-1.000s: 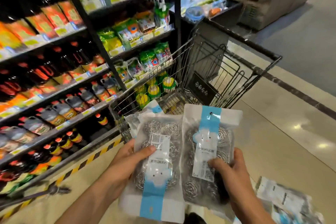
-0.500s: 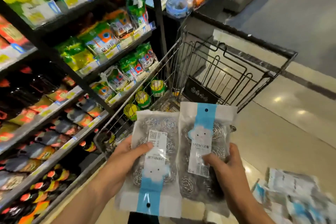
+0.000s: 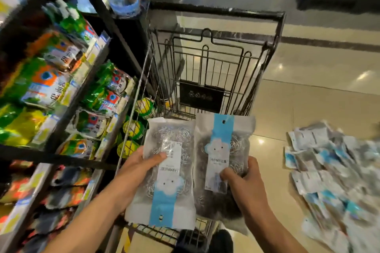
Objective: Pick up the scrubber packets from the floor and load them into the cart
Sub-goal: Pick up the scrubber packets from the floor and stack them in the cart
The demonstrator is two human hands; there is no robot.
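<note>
Left hand (image 3: 135, 170) and right hand (image 3: 244, 185) each pinch a glossy plastic scrubber packet (image 3: 170, 172) of coiled steel wool, thumbs on top. Black wire cart (image 3: 207, 63) at twelve o'clock; loose packets on the floor (image 3: 337, 172) at three o'clock.

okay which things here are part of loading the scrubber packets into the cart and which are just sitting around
Part of the job:
left hand gripping one scrubber packet
right hand gripping a second packet
wire cart
pile of packets on the floor

Just sitting around:
shelf goods in green packs
blue tape roll
</note>
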